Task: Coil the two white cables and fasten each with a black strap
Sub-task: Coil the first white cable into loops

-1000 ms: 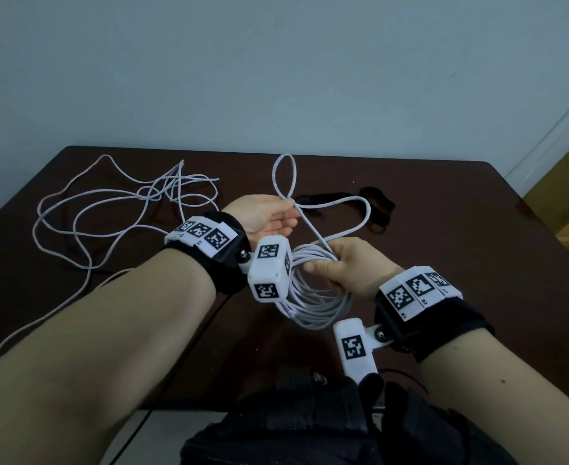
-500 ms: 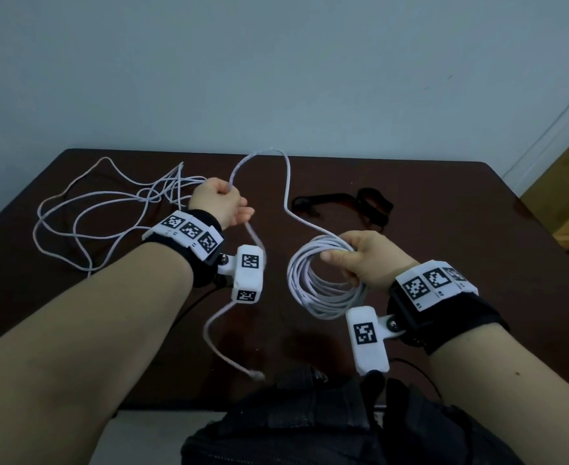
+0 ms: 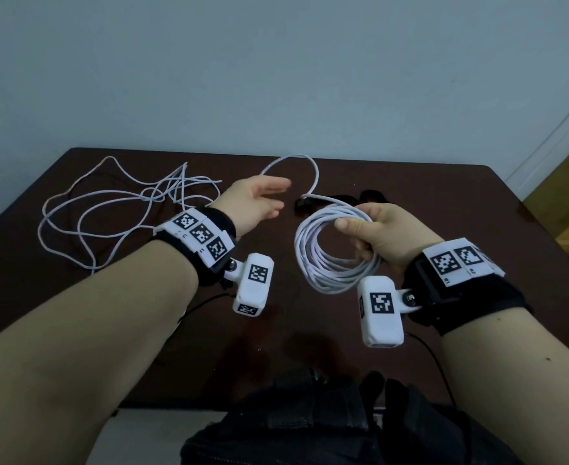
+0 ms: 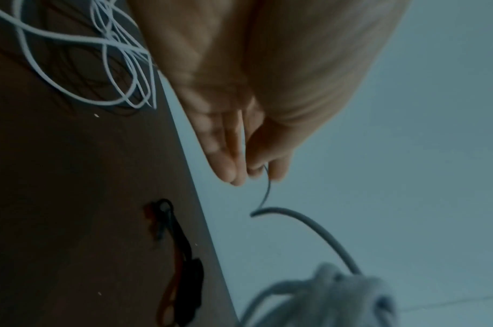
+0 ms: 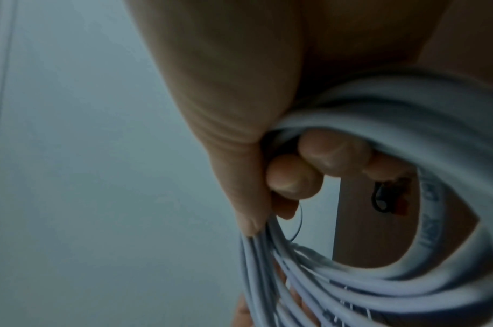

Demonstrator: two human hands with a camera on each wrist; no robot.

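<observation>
My right hand [image 3: 377, 236] grips a coiled white cable [image 3: 330, 250] above the dark table [image 3: 444, 209]; its fingers [image 5: 295, 172] curl through the loops [image 5: 379, 276]. A short tail [image 3: 315, 176] arcs from the coil over to my left hand [image 3: 276, 199]. That hand's fingers are nearly straight, and the thumb and a fingertip pinch the thin tail [image 4: 266, 177]. The second white cable [image 3: 125, 213] lies loose and tangled at the table's left [image 4: 72, 39]. Two black straps [image 3: 370, 196] lie just beyond the coil, also seen in the left wrist view [image 4: 181, 243].
A grey wall stands behind the table's far edge. Something made of black fabric [image 3: 310, 431] sits at the table's near edge, below my arms. A thin black wire [image 3: 434, 360] runs from the right wrist camera.
My left hand moved right toward the coil and its fingers straightened. The long tail that hung below it is now a short arc. The coil rose slightly in my right hand.
</observation>
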